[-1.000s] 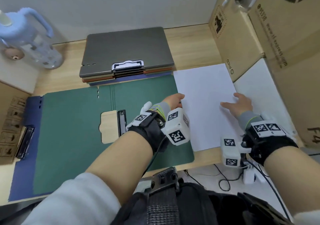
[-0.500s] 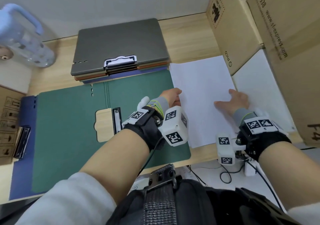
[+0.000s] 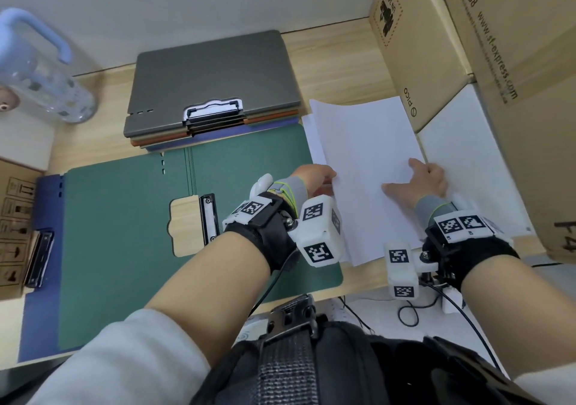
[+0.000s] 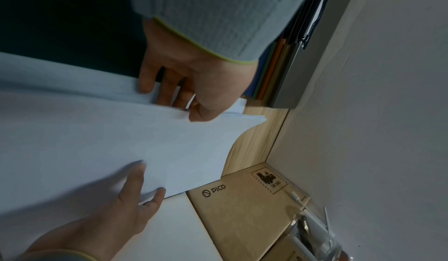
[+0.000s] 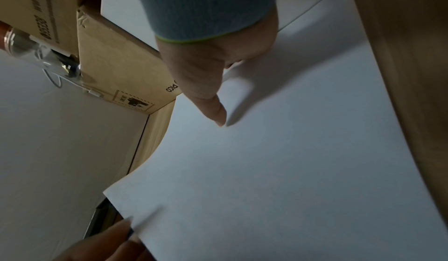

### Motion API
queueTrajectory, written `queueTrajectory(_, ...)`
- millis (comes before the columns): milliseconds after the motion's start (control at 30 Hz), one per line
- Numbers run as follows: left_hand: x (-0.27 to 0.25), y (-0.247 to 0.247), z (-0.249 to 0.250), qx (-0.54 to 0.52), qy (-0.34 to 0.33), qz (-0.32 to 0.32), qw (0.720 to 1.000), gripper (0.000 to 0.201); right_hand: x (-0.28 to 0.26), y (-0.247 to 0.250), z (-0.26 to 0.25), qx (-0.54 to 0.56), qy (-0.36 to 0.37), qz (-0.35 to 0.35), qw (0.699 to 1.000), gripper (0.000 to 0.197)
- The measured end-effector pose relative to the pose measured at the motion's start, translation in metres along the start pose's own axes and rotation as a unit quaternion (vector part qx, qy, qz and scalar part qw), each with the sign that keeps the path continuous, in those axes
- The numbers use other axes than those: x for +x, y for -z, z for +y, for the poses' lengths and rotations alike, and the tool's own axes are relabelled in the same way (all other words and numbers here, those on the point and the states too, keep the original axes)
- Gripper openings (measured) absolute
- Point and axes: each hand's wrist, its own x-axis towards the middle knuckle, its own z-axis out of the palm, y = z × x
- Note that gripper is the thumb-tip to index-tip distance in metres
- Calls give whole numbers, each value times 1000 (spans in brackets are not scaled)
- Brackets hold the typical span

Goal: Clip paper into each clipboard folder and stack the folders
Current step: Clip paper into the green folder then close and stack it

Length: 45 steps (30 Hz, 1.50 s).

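On the left, a blue folder (image 3: 40, 280) is lying open under a green folder (image 3: 124, 248), whose clip (image 3: 208, 219) is sitting near its middle; behind them a stack of closed folders (image 3: 212, 86) is resting on the tabletop (image 3: 336, 61). The left hand (image 3: 314, 181) is pinching the left edge of the top sheet of paper (image 3: 364, 155), thumb above and fingers (image 4: 167, 90) curled beneath, peeling it off the pile. The right hand (image 3: 420, 183) is lying flat with straight fingers, pressing on the paper and gripping nothing.

To do this well, the left hand should probably take one sheet only, lifting it while the right hand is pinning the rest. The cardboard boxes (image 3: 436, 61) are crowding the right and far edges, so the free room is leftward, over the green folder toward its clip.
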Motion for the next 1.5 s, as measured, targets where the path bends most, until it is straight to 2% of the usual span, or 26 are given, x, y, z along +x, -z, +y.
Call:
queueTrajectory(100,-1,-9,-6,44,-4,-30,999,12,0,1,1,6,0,-1,1000,72)
queueTrajectory(300,-1,-8,-13,89,-61,-16,994,44,-2,1,-2,47,9,18,999,67)
queueTrajectory(467,-11,12,-9,109,-120,-7,987,44,-5,1,-17,69,11,38,997,75)
queueTrajectory(567,-24,37,-7,127,-160,11,979,42,-6,0,-30,141,37,53,988,74)
queueTrajectory(633,-32,59,-7,135,-189,40,972,43,-13,-1,-40,256,77,22,963,61)
queueTrajectory(700,-39,84,-11,126,-224,80,963,43,-24,-3,-54,368,101,-33,924,34)
queueTrajectory(833,-50,125,-16,83,-275,131,949,42,-46,-4,-86,492,132,-142,849,14)
queueTrajectory(933,-61,143,-11,32,-339,149,928,41,-57,-6,-112,501,199,-149,829,17)
queueTrajectory(1033,-73,162,-7,-30,-393,152,907,39,-67,-9,-132,524,287,-173,783,19)
queueTrajectory(1100,-74,172,-8,-50,-414,153,896,38,-73,-10,-137,536,318,-198,757,33)
queueTrajectory(1167,-69,176,-16,-54,-411,156,896,34,-74,-12,-134,523,318,-226,758,54)
queueTrajectory(1300,-60,175,-37,-71,-373,148,913,37,-71,-31,-119,464,303,-253,793,82)
queueTrajectory(1367,-58,175,-40,-69,-368,140,916,41,-72,-36,-117,452,298,-251,803,83)
queueTrajectory(1500,-63,178,-31,-69,-383,127,912,43,-74,-32,-123,469,299,-233,797,62)
